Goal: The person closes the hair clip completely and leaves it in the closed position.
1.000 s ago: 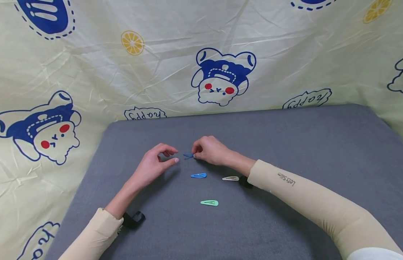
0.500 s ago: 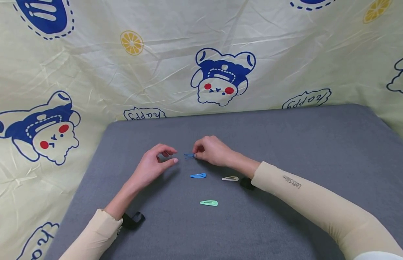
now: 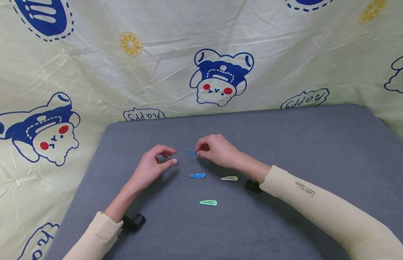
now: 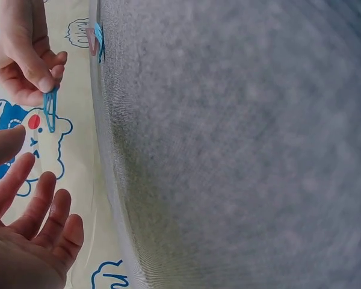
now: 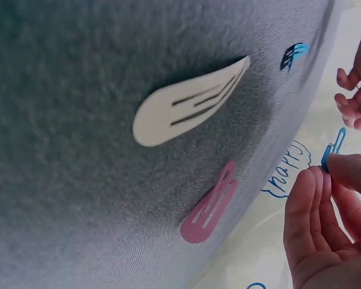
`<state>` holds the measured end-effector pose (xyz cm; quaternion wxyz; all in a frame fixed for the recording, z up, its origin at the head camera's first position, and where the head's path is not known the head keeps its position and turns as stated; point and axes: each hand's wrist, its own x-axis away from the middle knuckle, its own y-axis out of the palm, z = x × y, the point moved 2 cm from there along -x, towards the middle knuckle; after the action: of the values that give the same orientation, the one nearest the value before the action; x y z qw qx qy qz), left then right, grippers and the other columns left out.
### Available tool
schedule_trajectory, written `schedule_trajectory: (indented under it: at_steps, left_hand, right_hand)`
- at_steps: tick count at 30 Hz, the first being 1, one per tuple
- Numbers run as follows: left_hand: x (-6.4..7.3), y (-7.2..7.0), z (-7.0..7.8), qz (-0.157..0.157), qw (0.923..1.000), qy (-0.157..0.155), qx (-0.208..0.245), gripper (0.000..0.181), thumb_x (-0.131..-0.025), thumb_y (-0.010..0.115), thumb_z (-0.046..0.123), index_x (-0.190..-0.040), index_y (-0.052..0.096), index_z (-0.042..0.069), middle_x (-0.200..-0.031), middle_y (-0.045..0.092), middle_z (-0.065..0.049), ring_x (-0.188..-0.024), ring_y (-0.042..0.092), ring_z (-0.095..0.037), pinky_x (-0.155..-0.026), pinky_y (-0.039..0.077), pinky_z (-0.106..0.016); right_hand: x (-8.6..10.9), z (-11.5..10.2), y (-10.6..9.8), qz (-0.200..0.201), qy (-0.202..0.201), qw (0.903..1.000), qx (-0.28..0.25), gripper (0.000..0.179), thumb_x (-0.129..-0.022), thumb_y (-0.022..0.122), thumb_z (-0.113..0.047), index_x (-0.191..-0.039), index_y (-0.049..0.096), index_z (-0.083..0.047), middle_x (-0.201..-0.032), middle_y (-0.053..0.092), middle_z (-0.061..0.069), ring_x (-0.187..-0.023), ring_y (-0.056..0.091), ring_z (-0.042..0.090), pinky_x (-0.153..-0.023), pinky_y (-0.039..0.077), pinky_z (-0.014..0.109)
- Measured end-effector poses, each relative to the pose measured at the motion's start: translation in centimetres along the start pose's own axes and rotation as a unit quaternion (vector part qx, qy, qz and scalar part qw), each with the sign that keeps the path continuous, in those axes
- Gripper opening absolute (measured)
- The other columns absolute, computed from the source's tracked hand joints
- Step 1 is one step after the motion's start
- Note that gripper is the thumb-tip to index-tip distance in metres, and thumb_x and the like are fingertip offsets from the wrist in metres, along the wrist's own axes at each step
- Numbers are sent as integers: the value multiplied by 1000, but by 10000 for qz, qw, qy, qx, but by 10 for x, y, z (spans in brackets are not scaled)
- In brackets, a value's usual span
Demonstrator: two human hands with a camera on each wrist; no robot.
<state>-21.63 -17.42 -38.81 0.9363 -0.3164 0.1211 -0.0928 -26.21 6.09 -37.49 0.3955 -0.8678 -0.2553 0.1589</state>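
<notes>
Between thumb and fingers, my right hand (image 3: pixel 219 151) pinches the broad end of a blue snap hair clip (image 3: pixel 191 153). The clip's narrow end points toward my left hand (image 3: pixel 154 162), and its two layers stand apart in a V. My left hand hovers just to the left with relaxed, slightly bent fingers, holding nothing and apart from the clip. On the table below lie a second blue hair clip (image 3: pixel 197 176), a cream hair clip (image 3: pixel 229 178) and a green hair clip (image 3: pixel 208 203). The right wrist view also shows a pink hair clip (image 5: pixel 207 211).
A grey cloth covers the table (image 3: pixel 286 144). Behind and to its left hangs a pale curtain (image 3: pixel 168 72) printed with cartoon figures and orange slices. Black straps (image 3: pixel 133 222) sit at both wrists, below beige sleeves (image 3: pixel 94 234).
My right hand has drawn slightly right and up with the blue hair clip, widening the gap to my left hand. The left hand has barely moved. The clips on the table lie still.
</notes>
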Motion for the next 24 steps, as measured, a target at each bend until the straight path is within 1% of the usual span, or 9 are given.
schedule_trajectory:
  at_steps: [5,9,17,24]
  left_hand:
    - [1,0,2,25,10000,13,66,29,-88,76,19,-114,69,10,-109,63,-10,-99,54,-19,-78,44,-38]
    - [2,0,5,62,9999,83,53,28,-87,76,19,-113,69,10,-109,63,-10,-98,53,-18,-76,44,-36]
    - [7,3,11,103,9997,177,110,30,-88,76,22,-115,69,12,-110,62,-9,-101,54,-29,-74,43,-32]
    - [12,6,21,185,9993,281,162,26,-87,77,20,-112,70,17,-108,62,-6,-101,54,-29,-73,44,-33]
  right_hand:
    - [10,-2,-4,171,-148,9997,4,7,-91,70,-10,-97,73,-10,-83,63,-5,-77,55,15,-68,48,31]
    - [19,-5,-7,291,-190,9993,-111,7,-91,70,-11,-97,73,-9,-83,63,-6,-78,56,14,-69,48,32]
    - [37,-10,-11,471,-277,9981,-275,5,-92,70,-12,-95,73,-13,-83,63,-9,-78,57,12,-71,49,32]
    - [54,-16,-15,688,-343,9967,-276,8,-91,71,-12,-93,71,-19,-84,62,-11,-77,57,9,-73,50,30]
